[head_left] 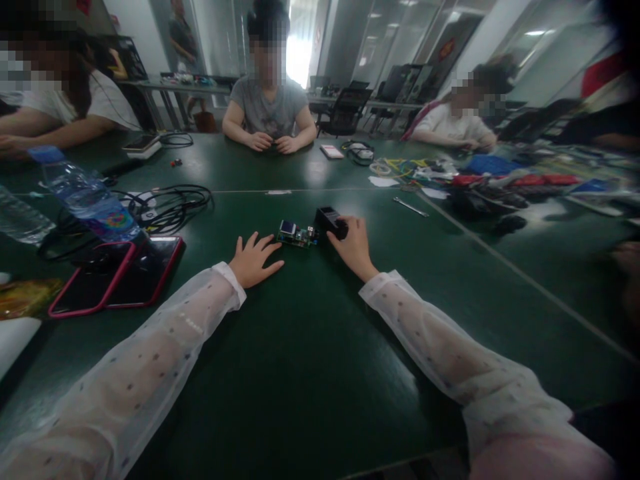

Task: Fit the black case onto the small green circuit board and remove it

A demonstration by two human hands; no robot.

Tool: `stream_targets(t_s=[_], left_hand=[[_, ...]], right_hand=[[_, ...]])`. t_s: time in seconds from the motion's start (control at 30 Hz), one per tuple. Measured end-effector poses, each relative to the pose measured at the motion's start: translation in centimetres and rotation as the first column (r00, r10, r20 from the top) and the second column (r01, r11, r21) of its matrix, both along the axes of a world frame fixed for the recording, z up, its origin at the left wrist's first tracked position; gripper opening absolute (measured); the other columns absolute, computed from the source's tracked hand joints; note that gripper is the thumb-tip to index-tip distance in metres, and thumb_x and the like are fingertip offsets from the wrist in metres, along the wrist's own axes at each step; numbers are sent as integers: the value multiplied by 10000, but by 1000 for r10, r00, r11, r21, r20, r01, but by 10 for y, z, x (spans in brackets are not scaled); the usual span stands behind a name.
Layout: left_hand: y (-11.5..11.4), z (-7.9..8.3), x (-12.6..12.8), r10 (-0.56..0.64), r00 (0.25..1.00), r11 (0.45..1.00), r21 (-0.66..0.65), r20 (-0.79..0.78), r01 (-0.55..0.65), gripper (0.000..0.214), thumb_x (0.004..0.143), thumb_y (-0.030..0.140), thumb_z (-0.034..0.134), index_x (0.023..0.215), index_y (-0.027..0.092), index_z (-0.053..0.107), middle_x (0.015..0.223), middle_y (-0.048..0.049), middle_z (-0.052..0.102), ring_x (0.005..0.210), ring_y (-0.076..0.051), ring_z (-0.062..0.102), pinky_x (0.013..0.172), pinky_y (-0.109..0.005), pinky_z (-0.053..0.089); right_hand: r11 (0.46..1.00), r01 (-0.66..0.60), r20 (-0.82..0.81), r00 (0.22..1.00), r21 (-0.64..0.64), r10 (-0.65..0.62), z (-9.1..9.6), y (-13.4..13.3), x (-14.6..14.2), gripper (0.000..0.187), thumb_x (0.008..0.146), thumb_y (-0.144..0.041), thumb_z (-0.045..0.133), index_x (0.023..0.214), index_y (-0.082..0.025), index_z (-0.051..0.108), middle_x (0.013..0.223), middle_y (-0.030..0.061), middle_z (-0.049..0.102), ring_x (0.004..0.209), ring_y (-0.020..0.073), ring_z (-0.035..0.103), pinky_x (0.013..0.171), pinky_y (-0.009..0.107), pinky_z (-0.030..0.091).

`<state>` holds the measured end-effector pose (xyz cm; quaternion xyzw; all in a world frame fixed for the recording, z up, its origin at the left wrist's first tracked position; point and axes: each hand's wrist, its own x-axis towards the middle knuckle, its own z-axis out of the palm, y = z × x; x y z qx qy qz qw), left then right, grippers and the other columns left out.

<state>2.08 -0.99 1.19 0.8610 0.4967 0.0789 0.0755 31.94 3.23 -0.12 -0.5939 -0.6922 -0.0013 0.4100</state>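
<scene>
On the dark green table (310, 347) lies a small circuit board (296, 235) with a little dark screen at its left end. My left hand (254, 260) rests flat beside it, fingers spread, the fingertips close to the board's left edge. Just right of the board is a black box-shaped case (331, 221). My right hand (354, 247) grips the case at its right end between thumb and fingers. What is inside the case does not show.
At the left are a water bottle (93, 200), phones (145, 273) and coiled black cables (175, 203). A metal wrench-like tool (410, 207) lies to the right, before a heap of wires and parts (425, 167). People sit along the table's far side.
</scene>
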Motion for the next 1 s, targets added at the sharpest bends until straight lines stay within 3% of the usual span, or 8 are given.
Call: stream_targets(t_s=[0.2, 0.5, 0.7, 0.83, 1.0], left_hand=[[0, 1, 0, -4, 1000, 1000, -1, -8, 4, 643, 959, 651, 299, 1491, 297, 371, 1595, -46, 291, 1462, -405, 175, 1119, -701, 156], [0, 2, 1, -5, 1000, 1000, -6, -17, 5, 653, 962, 649, 295, 1499, 284, 364, 1597, -57, 286, 1458, -412, 182, 1112, -712, 152], [-1, 4, 1, -2, 1000, 1000, -15, -18, 2, 652, 963, 648, 293, 1500, 284, 360, 1598, -53, 284, 1463, -405, 174, 1119, -706, 146], [-1, 4, 1, -3, 1000, 1000, -13, -21, 3, 647, 964, 641, 304, 1496, 279, 369, 1595, -61, 290, 1458, -414, 181, 1113, -713, 154], [-1, 1, 2, 7, 1000, 1000, 20, -23, -7, 627, 967, 627, 324, 1490, 285, 378, 1588, -59, 303, 1451, -423, 184, 1099, -728, 157]], right_hand=[[999, 8, 31, 999, -31, -7, -5, 1, 1, 475, 799, -385, 666, 1203, -196, 503, 1124, 134, 511, 1006, 307, 592, 850, 544, 551], [999, -41, 60, 997, -16, 41, -7, 3, 0, 523, 795, -383, 674, 1233, -178, 474, 1180, 163, 456, 1121, 347, 517, 955, 579, 489], [999, -18, 82, 997, 34, 15, 4, -5, -8, 407, 930, -452, 478, 1234, -180, 492, 1266, 182, 467, 1228, 360, 452, 999, 587, 411], [976, -206, 176, 966, 66, 192, 17, -17, -16, 351, 981, -366, 394, 1305, -252, 472, 1348, 115, 516, 1290, 310, 446, 1043, 539, 371], [891, -452, 408, 806, -40, 428, 20, -23, -21, 376, 985, -310, 419, 1355, -269, 473, 1387, 106, 521, 1282, 286, 477, 1037, 491, 381]])
